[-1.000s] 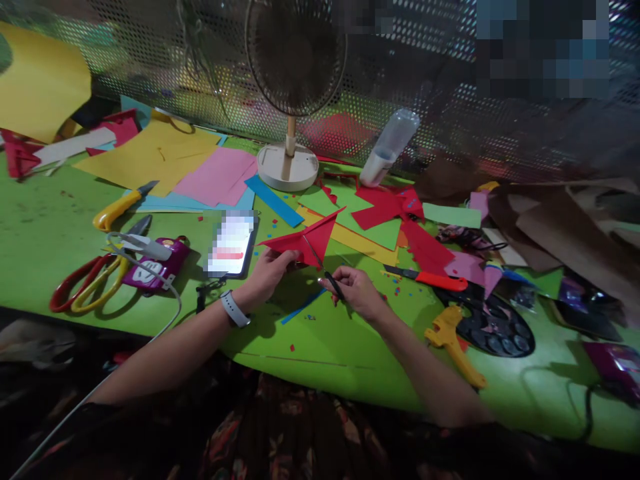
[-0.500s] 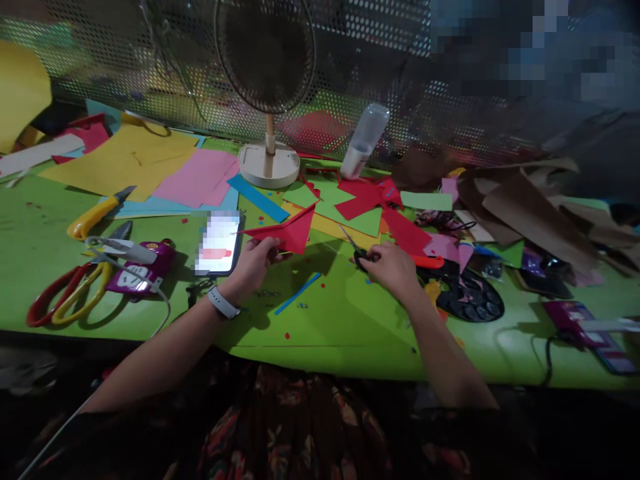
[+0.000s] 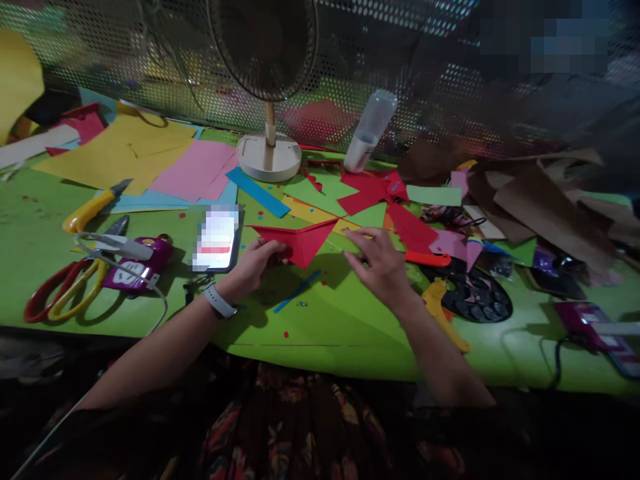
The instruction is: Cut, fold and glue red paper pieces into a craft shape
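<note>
My left hand is closed on a folded piece of red paper, pinched at its left part between thumb and fingers. The paper spreads in a V-like shape with a point facing down. To the right, my right hand hovers over the table with thumb and fingers apart, holding nothing that I can see. Its fingertips are near the paper's right tip but apart from it. Below the red paper lies a thin blue strip. A lit phone lies left of my left hand.
A white-based fan and a tilted clear bottle stand behind. At left lie large scissors, a yellow-handled knife and a purple power adapter. At right are an orange cutter, a black palette and brown paper.
The small black scissors have left my right hand's grip and are out of sight; its fingers have spread. The red paper has turned, its right tip moving rightward, still in my left hand.
</note>
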Tool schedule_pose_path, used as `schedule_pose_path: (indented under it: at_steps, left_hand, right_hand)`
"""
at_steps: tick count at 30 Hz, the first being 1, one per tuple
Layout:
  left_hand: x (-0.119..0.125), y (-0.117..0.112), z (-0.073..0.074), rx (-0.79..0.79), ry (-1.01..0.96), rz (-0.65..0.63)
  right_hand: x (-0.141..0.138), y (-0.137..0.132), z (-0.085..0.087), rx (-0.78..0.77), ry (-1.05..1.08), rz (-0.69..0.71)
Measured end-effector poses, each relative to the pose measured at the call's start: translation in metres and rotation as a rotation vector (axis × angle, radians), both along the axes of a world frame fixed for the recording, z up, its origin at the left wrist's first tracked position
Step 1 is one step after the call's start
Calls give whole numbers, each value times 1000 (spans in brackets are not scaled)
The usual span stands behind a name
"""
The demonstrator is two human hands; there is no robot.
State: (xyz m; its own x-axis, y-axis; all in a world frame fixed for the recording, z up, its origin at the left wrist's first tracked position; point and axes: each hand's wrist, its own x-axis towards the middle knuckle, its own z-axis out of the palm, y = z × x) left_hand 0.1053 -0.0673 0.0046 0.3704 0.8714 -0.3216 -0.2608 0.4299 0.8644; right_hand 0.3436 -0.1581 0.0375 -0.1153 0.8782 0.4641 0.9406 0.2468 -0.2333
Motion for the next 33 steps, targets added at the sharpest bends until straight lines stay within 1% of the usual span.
schedule_pose_path:
  at_steps: [2, 3, 5, 8, 12, 15, 17, 23, 28, 33]
  left_hand:
    - [-1, -3, 0, -15, 27, -18]
    - [-1, -4, 1, -15, 34, -28]
    - [-2, -6, 1, -7, 33, -51]
    - [0, -7, 4, -20, -6, -61]
    - [3, -7, 8, -30, -162, -102]
    - [5, -8, 10, 0, -152, -96]
    - [5, -9, 10, 28, -115, -80]
    - [8, -9, 7, 109, -58, -23]
    - [10, -10, 3, 117, -37, 13]
    - [11, -10, 0, 106, -60, 25]
  right_hand:
    - [-17, 4, -5, 31, -49, 209]
    - [-23, 7, -8, 37, -62, 286]
    - [-30, 10, -14, 50, -48, 378]
    - [-29, 10, -22, 74, 7, 407]
    - [-25, 7, -26, 101, 20, 454]
    - [-26, 7, -27, 94, 71, 478]
    - [-29, 7, -27, 70, 138, 449]
    - [-42, 8, -31, 85, 469, 232]
    - [-47, 9, -33, 62, 628, 136]
    - [-51, 11, -36, 81, 799, 8]
